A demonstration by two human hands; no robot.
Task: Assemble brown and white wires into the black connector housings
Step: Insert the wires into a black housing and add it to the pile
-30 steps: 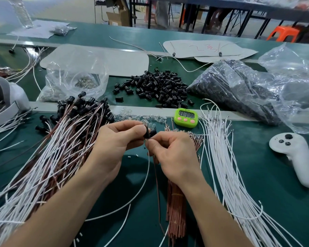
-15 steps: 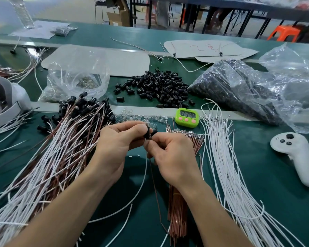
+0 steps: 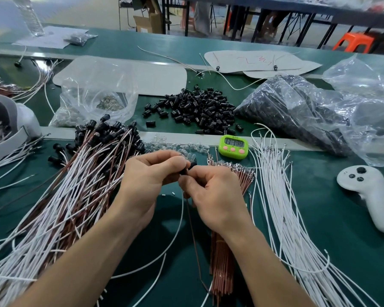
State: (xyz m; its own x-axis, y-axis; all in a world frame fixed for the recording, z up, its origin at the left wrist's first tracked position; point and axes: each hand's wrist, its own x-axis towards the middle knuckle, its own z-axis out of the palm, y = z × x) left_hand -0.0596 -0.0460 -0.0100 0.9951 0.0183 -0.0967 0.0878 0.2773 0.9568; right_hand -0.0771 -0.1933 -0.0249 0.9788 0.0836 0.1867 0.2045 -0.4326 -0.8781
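Surface: a dark green table mat (image 3: pixel 319 218) covers the bench, and a pale strip crosses it just past the hands, at 12 o'clock.
Room: beyond the bench stand dark table legs, with a cardboard box (image 3: pixel 144 23) at 11 o'clock and an orange stool (image 3: pixel 353 42) at 1 o'clock.
Writing: a paper sheet (image 3: pixel 259 60) at 1 o'clock bears a red scribble that cannot be read. The green timer (image 3: pixel 233 146) just past the hands shows digits too blurred to be sure of.
Left hand (image 3: pixel 146 180): its thumb and forefinger are pinched on a black connector housing (image 3: pixel 187 168), held above the mat at mid-frame.
Right hand (image 3: pixel 211 196): its fingers are curled and pinch the brown wire (image 3: pixel 193 235) right at the housing. The wire hangs toward 6 o'clock, with a white wire (image 3: pixel 180 220) beside it.
Finished pile (image 3: pixel 64 196): wired housings lie fanned out at 8 to 10 o'clock.
Loose housings (image 3: pixel 197 109): a black heap sits at 12 o'clock.
Brown wire bundle (image 3: pixel 222 262): it lies under the right wrist, at 5 o'clock.
White wire bundle (image 3: pixel 282 196): it lies at 3 to 4 o'clock.
Bags: a clear bag (image 3: pixel 93 96) sits at 11 o'clock and a bag of black parts (image 3: pixel 297 111) at 2 o'clock.
White controller (image 3: pixel 368 196): it lies at 3 o'clock, well apart from the hands.
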